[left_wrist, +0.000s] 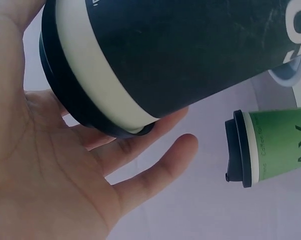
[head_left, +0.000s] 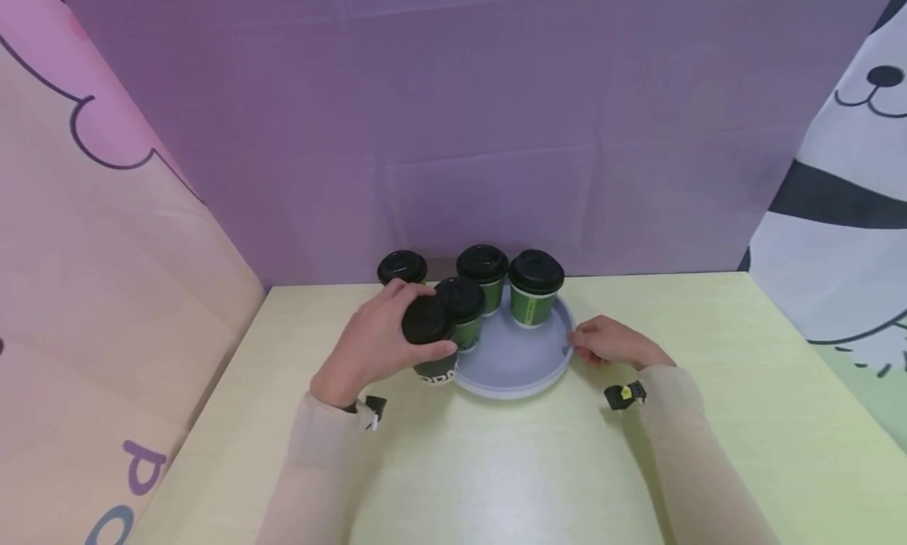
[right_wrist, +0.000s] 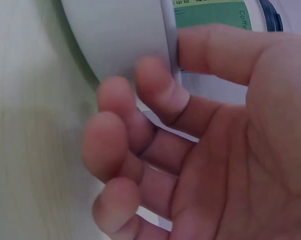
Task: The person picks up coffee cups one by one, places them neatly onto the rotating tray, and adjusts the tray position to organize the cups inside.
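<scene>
My left hand (head_left: pixel 375 336) grips a black paper coffee cup (head_left: pixel 435 367) with a black lid, at the left edge of a round pale tray (head_left: pixel 520 364). In the left wrist view the fingers curl about the lid end of this black cup (left_wrist: pixel 165 55). On the tray stand green lidded cups: a front one (head_left: pixel 466 332) right beside the held cup, one behind it (head_left: pixel 491 293), and one at the back right (head_left: pixel 530 309). At the tray's right side my right hand (head_left: pixel 612 342) pinches the rim (right_wrist: pixel 125 35) between thumb and forefinger, the other fingers curled below.
Another black-lidded cup (head_left: pixel 401 267) stands behind my left hand, its lower part hidden. The pale wooden table (head_left: pixel 510 466) ends at a purple cloth backdrop (head_left: pixel 482 120). Printed cloths hang at the left (head_left: pixel 92 293) and right (head_left: pixel 836 238).
</scene>
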The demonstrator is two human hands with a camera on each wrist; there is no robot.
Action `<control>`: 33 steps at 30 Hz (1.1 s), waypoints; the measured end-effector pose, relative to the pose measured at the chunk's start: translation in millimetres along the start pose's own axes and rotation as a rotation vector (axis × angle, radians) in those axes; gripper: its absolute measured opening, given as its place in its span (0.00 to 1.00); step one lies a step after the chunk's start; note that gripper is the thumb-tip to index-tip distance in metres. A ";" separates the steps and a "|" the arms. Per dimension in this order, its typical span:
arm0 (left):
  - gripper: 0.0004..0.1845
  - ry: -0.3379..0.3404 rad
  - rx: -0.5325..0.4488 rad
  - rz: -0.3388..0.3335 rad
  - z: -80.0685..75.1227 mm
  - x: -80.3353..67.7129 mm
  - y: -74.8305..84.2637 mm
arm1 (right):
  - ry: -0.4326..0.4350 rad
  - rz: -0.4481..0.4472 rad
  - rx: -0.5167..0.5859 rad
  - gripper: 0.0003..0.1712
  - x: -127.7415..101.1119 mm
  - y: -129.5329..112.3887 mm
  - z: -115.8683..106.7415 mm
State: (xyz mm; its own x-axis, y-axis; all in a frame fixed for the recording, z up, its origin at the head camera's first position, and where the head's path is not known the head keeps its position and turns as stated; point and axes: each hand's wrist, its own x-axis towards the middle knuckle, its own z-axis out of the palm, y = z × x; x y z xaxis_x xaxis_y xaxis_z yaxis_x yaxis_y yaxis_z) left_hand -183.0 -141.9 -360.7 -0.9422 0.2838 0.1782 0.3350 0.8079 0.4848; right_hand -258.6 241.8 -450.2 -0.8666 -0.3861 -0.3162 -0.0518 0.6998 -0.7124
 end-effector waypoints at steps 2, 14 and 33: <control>0.45 0.002 0.007 0.014 0.7 0.0 1.2 | -0.025 0.004 0.003 0.22 -0.5 0.1 0.0; 0.45 0.098 0.010 0.154 17.7 4.5 11.3 | -0.083 -0.028 0.009 0.25 -5.1 -5.3 -1.0; 0.43 0.149 -0.007 0.274 39.5 9.4 21.6 | 0.270 0.035 -0.036 0.29 11.4 6.7 4.2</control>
State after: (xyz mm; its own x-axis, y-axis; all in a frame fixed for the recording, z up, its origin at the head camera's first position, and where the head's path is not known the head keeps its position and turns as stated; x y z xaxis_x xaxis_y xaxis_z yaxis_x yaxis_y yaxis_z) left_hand -184.8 -101.4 -382.4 -0.8059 0.4107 0.4265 0.5766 0.7081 0.4075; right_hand -266.7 239.5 -461.3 -0.9688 -0.1907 -0.1586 -0.0329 0.7327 -0.6798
